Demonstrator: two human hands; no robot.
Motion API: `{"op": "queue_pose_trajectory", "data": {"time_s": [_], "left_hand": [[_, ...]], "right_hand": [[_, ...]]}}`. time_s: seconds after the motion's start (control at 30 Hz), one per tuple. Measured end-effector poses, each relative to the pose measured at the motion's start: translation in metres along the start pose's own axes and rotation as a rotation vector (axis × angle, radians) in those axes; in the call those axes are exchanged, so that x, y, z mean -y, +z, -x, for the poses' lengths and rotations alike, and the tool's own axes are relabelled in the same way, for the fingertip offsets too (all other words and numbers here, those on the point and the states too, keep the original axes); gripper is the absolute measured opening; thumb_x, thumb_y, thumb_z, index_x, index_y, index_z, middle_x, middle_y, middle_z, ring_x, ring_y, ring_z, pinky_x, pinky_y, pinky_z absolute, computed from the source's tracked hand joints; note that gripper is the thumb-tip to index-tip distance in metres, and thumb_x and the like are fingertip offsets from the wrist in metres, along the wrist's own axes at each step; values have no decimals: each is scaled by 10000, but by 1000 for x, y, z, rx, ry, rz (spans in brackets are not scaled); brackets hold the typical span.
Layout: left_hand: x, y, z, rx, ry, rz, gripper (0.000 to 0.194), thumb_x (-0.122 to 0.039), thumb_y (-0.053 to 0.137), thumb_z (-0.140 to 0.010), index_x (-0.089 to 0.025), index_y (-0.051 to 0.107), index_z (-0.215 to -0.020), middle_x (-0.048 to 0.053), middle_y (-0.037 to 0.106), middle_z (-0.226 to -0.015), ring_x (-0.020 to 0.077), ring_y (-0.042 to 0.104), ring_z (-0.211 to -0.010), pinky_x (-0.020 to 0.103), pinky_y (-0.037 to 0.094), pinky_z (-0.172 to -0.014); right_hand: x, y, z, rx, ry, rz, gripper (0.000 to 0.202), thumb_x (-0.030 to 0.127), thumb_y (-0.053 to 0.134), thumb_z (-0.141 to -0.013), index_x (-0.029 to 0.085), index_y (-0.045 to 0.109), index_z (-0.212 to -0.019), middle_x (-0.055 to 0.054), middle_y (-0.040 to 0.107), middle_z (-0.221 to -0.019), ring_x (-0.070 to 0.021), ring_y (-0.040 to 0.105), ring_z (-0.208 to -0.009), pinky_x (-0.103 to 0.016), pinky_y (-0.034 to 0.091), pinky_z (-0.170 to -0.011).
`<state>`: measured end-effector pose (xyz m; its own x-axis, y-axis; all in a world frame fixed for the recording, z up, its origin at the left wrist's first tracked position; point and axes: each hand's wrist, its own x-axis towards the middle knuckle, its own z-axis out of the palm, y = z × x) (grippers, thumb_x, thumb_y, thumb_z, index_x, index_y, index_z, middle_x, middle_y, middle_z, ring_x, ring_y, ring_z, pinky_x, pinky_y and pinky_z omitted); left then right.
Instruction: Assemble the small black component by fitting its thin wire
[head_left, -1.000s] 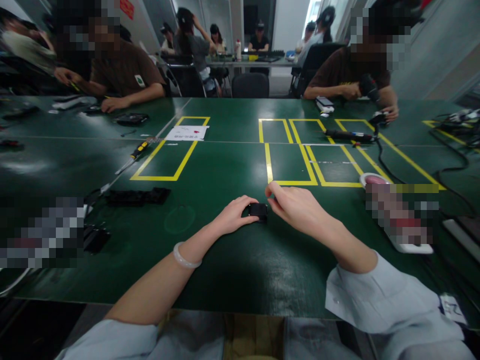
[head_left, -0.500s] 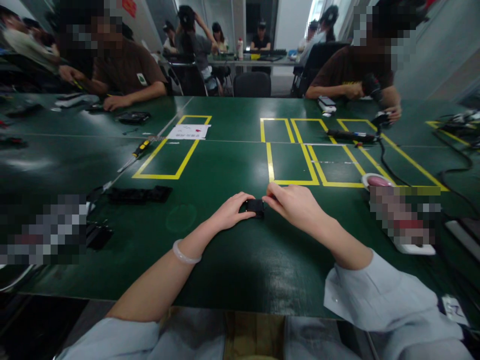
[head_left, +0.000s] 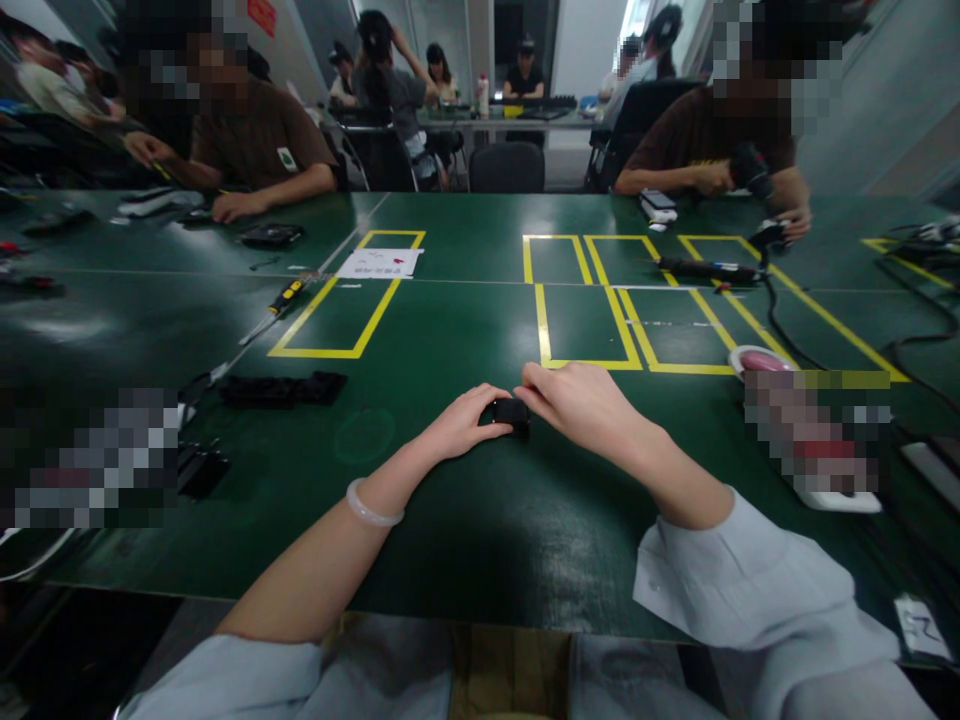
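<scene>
A small black block-like object [head_left: 511,413] rests on the green table [head_left: 450,530] in front of me. Its left end is between the thumb and fingers of my left hand [head_left: 466,422]. At its right end is my right hand [head_left: 577,400], with thumb and fingers pinched together close to the object's upper right corner. Whether anything small sits in that pinch is hidden by the fingers.
Yellow tape frames [head_left: 589,365] mark the table beyond my hands. A black strap-like item [head_left: 281,389] and a yellow-black screwdriver [head_left: 286,297] lie left, a white-edged tray [head_left: 840,498] right. Two people work across the table, one holding a dark tool [head_left: 752,170].
My right hand has moved slightly left, so its fingertips are nearer the black object. My left hand keeps its hold. The view has shifted a little.
</scene>
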<state>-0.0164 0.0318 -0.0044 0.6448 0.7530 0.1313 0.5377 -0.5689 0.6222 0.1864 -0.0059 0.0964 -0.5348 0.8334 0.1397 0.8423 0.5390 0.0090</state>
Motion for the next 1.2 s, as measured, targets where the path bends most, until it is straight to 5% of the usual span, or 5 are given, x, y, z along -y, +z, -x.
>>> {"op": "queue_pose_trajectory", "data": {"time_s": [0.17, 0.47, 0.73, 0.97, 1.2], "left_hand": [[-3, -2, 1, 7, -6, 12, 389, -435, 593, -848, -217, 532, -1164, 61, 586, -1116, 248, 559, -1049, 370, 436, -912], [2, 2, 0, -16, 6, -15, 384, -441, 596, -847, -202, 547, -1143, 57, 590, -1053, 239, 568, -981, 350, 446, -856], [-1, 0, 1, -10, 14, 4, 379, -430, 586, -855, -211, 534, -1161, 59, 585, -1100, 236, 561, -1025, 355, 436, -895], [0, 2, 1, -17, -1, 3, 391, -442, 589, -848, -210, 541, -1160, 58, 588, -1061, 236, 568, -984, 357, 448, -870], [-1, 0, 1, -7, -8, 12, 398, -441, 593, -843, -221, 539, -1171, 63, 583, -1105, 250, 560, -1029, 376, 440, -900]], "right_hand": [[-2, 1, 2, -3, 21, -75, 200, 279, 341, -953, 182, 487, -1050, -28, 669, -754, -158, 591, -619, -263, 215, -523], [0, 3, 1, -2, 36, -53, 260, 384, 332, -969, 193, 507, -987, -33, 666, -727, -166, 598, -626, -259, 216, -524], [-3, 3, 0, -15, 48, -121, 188, 253, 362, -932, 187, 480, -1062, -21, 672, -771, -151, 587, -627, -259, 235, -534], [-3, 2, 0, -7, 61, -21, 278, 396, 340, -965, 198, 533, -936, -32, 663, -702, -168, 600, -627, -269, 200, -525], [-3, 2, 2, -20, -28, -147, 175, 259, 368, -936, 184, 481, -1046, -17, 666, -772, -145, 578, -627, -255, 237, -526]]}}
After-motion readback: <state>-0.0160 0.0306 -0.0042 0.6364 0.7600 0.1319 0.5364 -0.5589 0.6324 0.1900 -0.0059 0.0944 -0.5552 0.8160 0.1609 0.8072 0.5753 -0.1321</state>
